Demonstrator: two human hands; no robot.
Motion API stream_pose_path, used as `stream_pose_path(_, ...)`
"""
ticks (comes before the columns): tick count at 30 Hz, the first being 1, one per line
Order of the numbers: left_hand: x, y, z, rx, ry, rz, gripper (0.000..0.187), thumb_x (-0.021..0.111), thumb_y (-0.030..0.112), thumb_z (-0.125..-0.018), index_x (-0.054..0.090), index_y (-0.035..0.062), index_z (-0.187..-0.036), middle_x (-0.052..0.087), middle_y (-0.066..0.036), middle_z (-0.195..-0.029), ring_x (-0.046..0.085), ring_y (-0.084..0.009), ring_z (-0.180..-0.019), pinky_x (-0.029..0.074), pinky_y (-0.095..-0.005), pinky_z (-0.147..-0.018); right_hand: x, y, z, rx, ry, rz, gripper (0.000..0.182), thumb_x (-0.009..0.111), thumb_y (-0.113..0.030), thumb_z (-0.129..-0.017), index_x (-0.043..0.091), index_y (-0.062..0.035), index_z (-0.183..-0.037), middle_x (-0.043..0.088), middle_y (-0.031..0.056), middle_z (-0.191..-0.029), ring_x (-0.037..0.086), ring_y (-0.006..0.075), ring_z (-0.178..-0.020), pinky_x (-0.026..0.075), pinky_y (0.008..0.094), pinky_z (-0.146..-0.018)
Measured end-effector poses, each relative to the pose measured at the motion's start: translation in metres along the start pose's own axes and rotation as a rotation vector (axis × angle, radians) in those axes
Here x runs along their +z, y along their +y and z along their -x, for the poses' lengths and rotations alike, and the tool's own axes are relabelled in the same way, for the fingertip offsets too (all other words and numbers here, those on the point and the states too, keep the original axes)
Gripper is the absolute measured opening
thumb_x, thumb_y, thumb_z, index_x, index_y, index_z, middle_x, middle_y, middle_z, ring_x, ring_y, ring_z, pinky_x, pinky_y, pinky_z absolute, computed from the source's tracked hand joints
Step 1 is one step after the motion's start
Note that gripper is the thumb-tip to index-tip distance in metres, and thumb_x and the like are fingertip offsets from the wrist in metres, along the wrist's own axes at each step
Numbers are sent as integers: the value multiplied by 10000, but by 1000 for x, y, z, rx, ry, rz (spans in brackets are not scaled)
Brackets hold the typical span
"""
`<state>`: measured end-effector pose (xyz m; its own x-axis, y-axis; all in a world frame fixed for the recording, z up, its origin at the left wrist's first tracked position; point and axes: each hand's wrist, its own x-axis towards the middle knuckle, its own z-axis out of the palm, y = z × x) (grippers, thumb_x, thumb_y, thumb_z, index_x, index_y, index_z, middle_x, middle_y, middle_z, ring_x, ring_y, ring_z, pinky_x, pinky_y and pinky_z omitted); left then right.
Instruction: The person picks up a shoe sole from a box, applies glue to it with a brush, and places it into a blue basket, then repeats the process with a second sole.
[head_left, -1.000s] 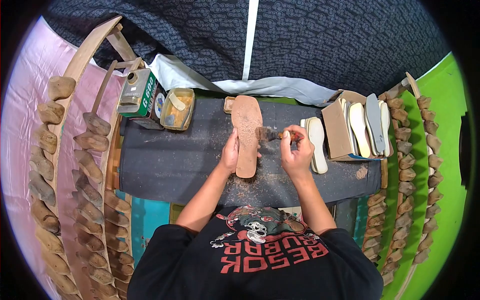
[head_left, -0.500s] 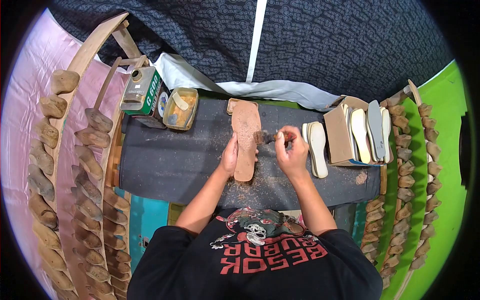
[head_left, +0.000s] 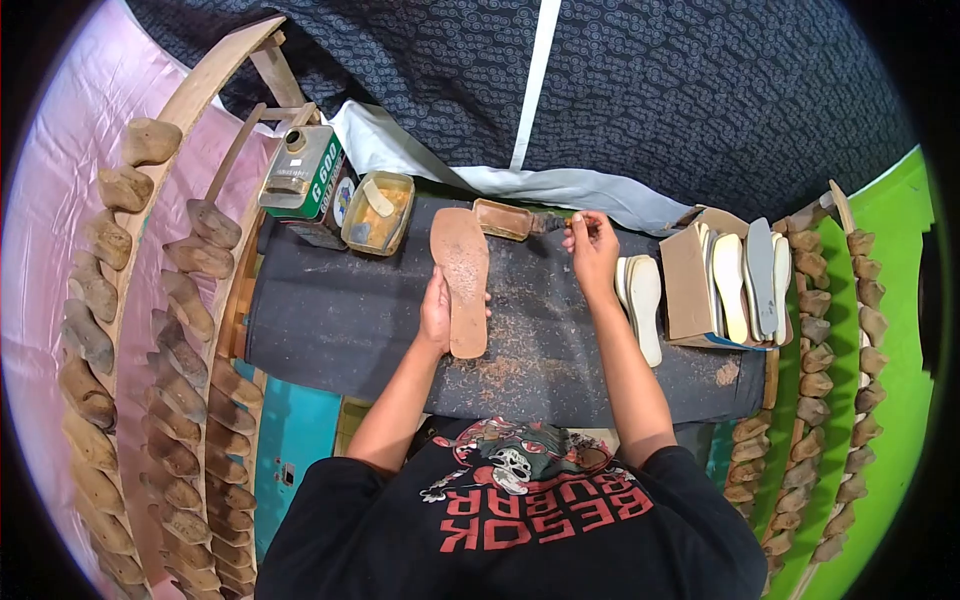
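My left hand [head_left: 436,312] grips a long brown shoe sole [head_left: 462,275] by its edges, thumb on the near side and fingertips showing on the other. The sole's upper face is speckled with small crumbs. My right hand [head_left: 594,246] pinches the handle of a dark-bristled brush [head_left: 546,224], whose head reaches the right end of a small rectangular tray [head_left: 503,219]. Whether the bristles touch the tray's contents cannot be made out. Beyond my right forearm lies a short stack of pale insoles [head_left: 640,305].
A green-and-white G 600 can [head_left: 305,180] and a tub with scrapers [head_left: 378,215] stand at the back left. To the right is a cardboard box [head_left: 690,280] of insoles. Shavings litter the dark table cover [head_left: 330,320]. Racks of wooden shoe lasts [head_left: 90,335] line both sides.
The brush has left the sole's surface and moved up to the tray's end with my right hand. My left hand has shifted the sole left, uncovering the tray.
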<state>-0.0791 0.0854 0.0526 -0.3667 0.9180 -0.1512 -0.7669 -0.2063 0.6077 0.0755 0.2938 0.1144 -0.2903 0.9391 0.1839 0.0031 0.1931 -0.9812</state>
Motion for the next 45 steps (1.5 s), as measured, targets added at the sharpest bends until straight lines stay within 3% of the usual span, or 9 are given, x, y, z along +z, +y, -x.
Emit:
stream_pose_path(6, -1, -6, 15, -18, -11, 27, 598, 264, 541, -1053, 480, 74, -1358, 645, -112, -1138, 676, -256, -892, 600, -417, -704, 28, 29, -30, -75, 1, 212, 185, 629, -186, -984, 625, -1, -975, 673, 44, -753, 627, 95, -615, 517, 271, -581)
stream_pose_path(11, -5, -3, 22, 7, 7, 15, 597, 267, 536, -1053, 498, 71, -1348, 645, -113, -1149, 676, -260, -884, 601, -422, -702, 48, 51, -44, -62, -59, 342, 230, 663, -200, -941, 644, 29, -952, 708, 127, -742, 685, 187, -611, 537, 336, -615)
stream_pose_path(18, -15, 6, 28, 62, 25, 21, 588, 266, 530, -1055, 502, 76, -1344, 648, -113, -1141, 677, -262, -885, 601, -429, -701, 46, 56, -40, -181, -25, 535, 228, 663, -198, -946, 646, 29, -966, 720, 150, -771, 713, 217, -646, 548, 353, -627)
stream_pose_path(22, -15, 5, 25, 21, 41, 48, 586, 269, 532, -1057, 479, 73, -1354, 642, -114, -1126, 676, -252, -883, 606, -414, -710, 46, 60, -38, -76, -65, 389, 236, 660, -202, -964, 632, 32, -984, 718, 134, -776, 706, 188, -624, 550, 326, -585)
stream_pose_path(24, -12, 5, 21, 18, 26, 42, 587, 269, 533, -1057, 479, 73, -1355, 642, -114, -1127, 676, -253, -883, 606, -414, -710, 47, 60, -40, 31, -48, 225, 231, 650, -203, -986, 629, 25, -957, 697, 88, -751, 671, 121, -611, 534, 260, -543)
stream_pose_path(30, -1, 7, 8, -17, -23, 19, 590, 273, 530, -1053, 500, 75, -1352, 645, -112, -1132, 672, -257, -876, 602, -415, -696, 40, 56, -36, 153, -46, 114, 273, 688, -239, -968, 617, 24, -977, 698, 107, -757, 685, 140, -620, 554, 257, -563)
stream_pose_path(36, 4, 7, -6, -54, -64, -3, 599, 269, 535, -1053, 501, 67, -1344, 648, -112, -1114, 674, -253, -877, 602, -412, -699, 18, 25, -28, 51, 43, -218, 256, 658, -228, -993, 593, 18, -1017, 695, 121, -785, 686, 168, -638, 564, 273, -566)
stream_pose_path(42, 24, 5, -32, -28, -131, 2, 600, 280, 549, -1060, 483, 66, -1353, 649, -125, -1129, 677, -236, -893, 605, -391, -716, -6, -57, 28, 4, -9, -237, 221, 618, -197, -1015, 576, 18, -1043, 660, 113, -741, 687, 179, -641, 560, 276, -545)
stream_pose_path(45, 45, 11, -39, -13, -111, 73, 597, 298, 547, -1062, 493, 86, -1387, 641, -87, -1241, 669, -241, -1007, 594, -388, -759, -4, -78, 61, -13, -83, -236, 187, 613, -169, -1015, 574, 10, -1050, 643, 92, -724, 688, 179, -641, 568, 284, -549)
